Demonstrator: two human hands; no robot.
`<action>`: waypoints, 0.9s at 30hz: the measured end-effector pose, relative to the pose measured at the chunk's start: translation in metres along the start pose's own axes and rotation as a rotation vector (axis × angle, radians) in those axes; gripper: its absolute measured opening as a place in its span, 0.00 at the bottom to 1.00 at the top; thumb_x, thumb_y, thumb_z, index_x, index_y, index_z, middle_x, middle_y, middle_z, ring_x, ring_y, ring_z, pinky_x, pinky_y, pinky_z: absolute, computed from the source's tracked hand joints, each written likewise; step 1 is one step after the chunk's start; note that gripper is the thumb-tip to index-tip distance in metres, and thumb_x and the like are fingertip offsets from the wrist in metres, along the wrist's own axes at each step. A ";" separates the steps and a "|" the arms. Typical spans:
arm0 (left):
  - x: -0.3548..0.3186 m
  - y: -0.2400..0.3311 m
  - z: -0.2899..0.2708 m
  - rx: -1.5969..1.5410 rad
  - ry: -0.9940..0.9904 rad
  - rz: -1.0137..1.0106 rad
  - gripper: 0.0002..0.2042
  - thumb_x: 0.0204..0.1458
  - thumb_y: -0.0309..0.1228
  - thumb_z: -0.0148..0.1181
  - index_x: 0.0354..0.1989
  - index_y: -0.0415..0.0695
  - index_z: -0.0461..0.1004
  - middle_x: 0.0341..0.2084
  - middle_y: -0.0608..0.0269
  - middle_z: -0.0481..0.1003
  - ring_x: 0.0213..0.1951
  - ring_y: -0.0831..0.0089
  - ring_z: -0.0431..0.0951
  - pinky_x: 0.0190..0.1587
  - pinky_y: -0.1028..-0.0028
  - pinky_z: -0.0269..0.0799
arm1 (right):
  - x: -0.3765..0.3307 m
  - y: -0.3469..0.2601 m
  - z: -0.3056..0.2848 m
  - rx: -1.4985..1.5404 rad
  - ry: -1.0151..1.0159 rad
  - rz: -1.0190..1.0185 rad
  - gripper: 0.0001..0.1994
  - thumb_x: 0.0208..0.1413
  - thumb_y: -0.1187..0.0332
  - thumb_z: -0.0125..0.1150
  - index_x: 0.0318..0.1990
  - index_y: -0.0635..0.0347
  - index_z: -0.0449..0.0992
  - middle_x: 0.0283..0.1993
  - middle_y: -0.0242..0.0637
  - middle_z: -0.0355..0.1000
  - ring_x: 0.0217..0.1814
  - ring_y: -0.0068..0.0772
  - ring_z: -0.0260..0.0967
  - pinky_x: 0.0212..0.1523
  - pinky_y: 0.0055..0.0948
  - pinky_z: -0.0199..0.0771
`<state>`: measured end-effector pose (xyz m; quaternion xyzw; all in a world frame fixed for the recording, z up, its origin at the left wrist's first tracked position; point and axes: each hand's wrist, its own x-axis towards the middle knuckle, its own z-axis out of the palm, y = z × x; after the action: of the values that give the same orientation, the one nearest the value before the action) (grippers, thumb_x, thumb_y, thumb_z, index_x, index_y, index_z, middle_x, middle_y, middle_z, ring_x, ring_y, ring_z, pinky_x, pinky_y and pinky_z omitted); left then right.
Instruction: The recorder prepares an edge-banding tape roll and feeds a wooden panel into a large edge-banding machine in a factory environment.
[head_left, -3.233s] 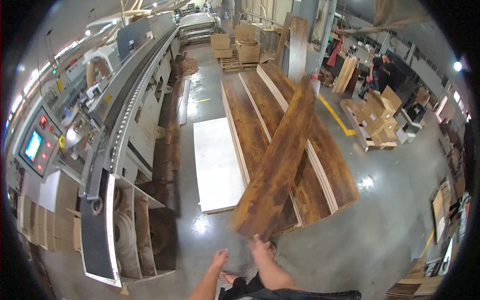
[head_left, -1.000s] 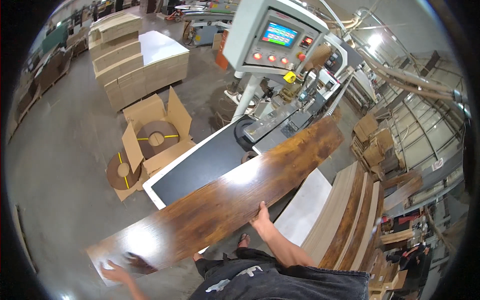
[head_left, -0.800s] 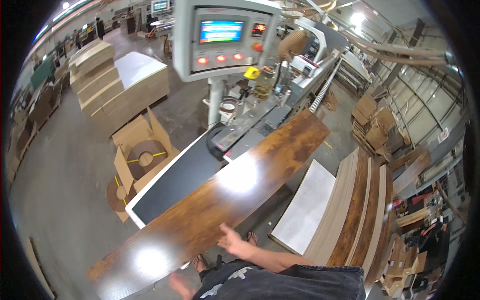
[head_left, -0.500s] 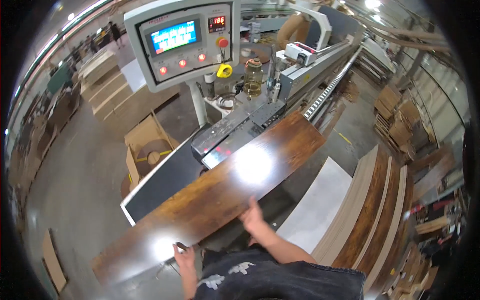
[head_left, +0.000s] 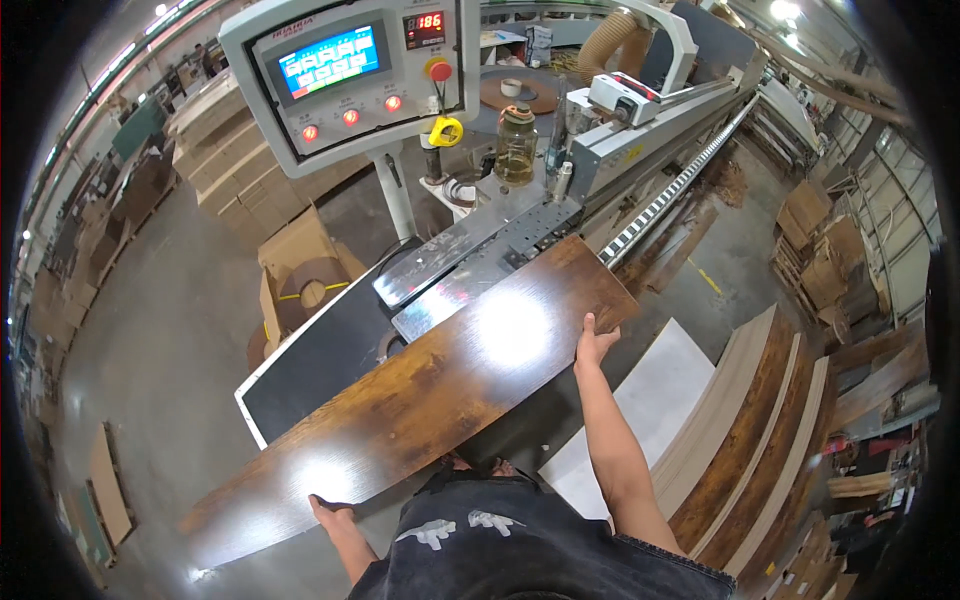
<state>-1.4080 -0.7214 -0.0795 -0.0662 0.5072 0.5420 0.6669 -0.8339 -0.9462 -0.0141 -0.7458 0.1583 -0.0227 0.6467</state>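
Observation:
A long brown wood-grain board [head_left: 420, 400] lies slanted across the view in front of me, from lower left to upper right, with bright glare spots on its face. My right hand [head_left: 595, 343] grips its near edge close to the far right end, thumb on top and fingers hidden beneath. Toward the lower left, my left hand [head_left: 333, 515] holds the same edge, its thumb over the top and the other fingers out of sight under the board. The board's far side rests at the metal infeed table [head_left: 470, 260] of a machine.
A control panel [head_left: 350, 75] on a post stands at the upper left of the machine, near a glass jar [head_left: 516, 145]. A roller track [head_left: 680, 180] runs away to the upper right. Stacked boards [head_left: 735, 400] and a white sheet [head_left: 640, 410] lie to my right. An open carton [head_left: 300, 255] stands left.
My right hand has moved up and right along the near edge to the board's far right end. My left hand has shifted slightly left and down. The board has moved little.

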 end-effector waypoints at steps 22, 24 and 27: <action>-0.029 0.017 0.037 0.316 0.100 0.130 0.25 0.60 0.47 0.56 0.58 0.41 0.67 0.57 0.54 0.67 0.58 0.57 0.66 0.60 0.57 0.65 | 0.022 -0.008 0.105 -0.610 0.027 -0.310 0.40 0.62 0.55 0.56 0.69 0.75 0.44 0.70 0.65 0.46 0.71 0.61 0.46 0.70 0.50 0.47; -0.032 0.015 0.053 0.255 0.291 0.140 0.25 0.60 0.48 0.56 0.57 0.42 0.68 0.56 0.54 0.67 0.58 0.57 0.67 0.60 0.55 0.65 | 0.020 -0.016 0.109 -0.597 0.000 -0.316 0.39 0.63 0.55 0.55 0.69 0.75 0.44 0.70 0.65 0.45 0.71 0.61 0.46 0.70 0.49 0.46; -0.028 0.017 0.048 0.218 0.472 0.170 0.27 0.57 0.49 0.59 0.58 0.43 0.68 0.57 0.54 0.68 0.59 0.56 0.66 0.62 0.52 0.61 | 0.025 -0.028 0.110 -0.541 -0.051 -0.314 0.39 0.64 0.54 0.53 0.69 0.75 0.43 0.70 0.65 0.45 0.72 0.60 0.44 0.71 0.47 0.44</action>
<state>-1.3894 -0.7019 -0.0275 -0.0755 0.7077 0.5079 0.4854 -0.7777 -0.8444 -0.0087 -0.9064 0.0255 -0.0607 0.4172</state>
